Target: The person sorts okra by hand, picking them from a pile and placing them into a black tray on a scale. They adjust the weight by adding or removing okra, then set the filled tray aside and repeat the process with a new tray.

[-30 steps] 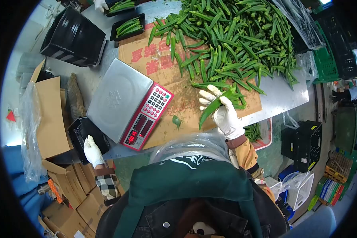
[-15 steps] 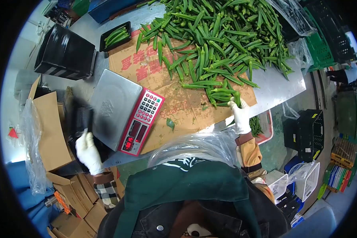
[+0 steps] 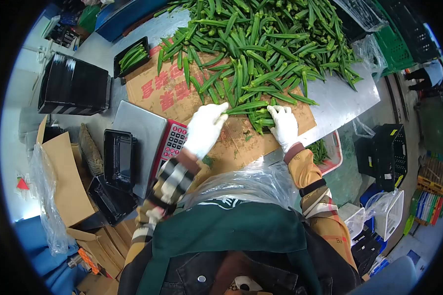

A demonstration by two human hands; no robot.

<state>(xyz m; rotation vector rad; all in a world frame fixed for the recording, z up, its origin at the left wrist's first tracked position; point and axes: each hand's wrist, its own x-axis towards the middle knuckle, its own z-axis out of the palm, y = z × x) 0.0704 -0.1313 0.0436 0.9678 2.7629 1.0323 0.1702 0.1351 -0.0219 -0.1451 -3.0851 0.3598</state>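
Steel bench [image 3: 339, 101], okra heap [image 3: 275, 39] beyond the scale [image 3: 138, 128]: one okra pod [image 3: 248, 106] points lengthwise away from the scale, its nearer tip touching the left hand [image 3: 205, 129], grip loose and outstretched. The right hand [image 3: 284, 125] lies flat, unclenched, on loose pods [image 3: 261, 122] farther from the scale.

White-gloved hands [image 3: 206, 129], green okra [image 3: 261, 44], a red-faced scale [image 3: 147, 140], a black tray [image 3: 119, 160].

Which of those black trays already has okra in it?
The far tray beside the cardboard's corner holds green pods; the near tray on the scale is empty.
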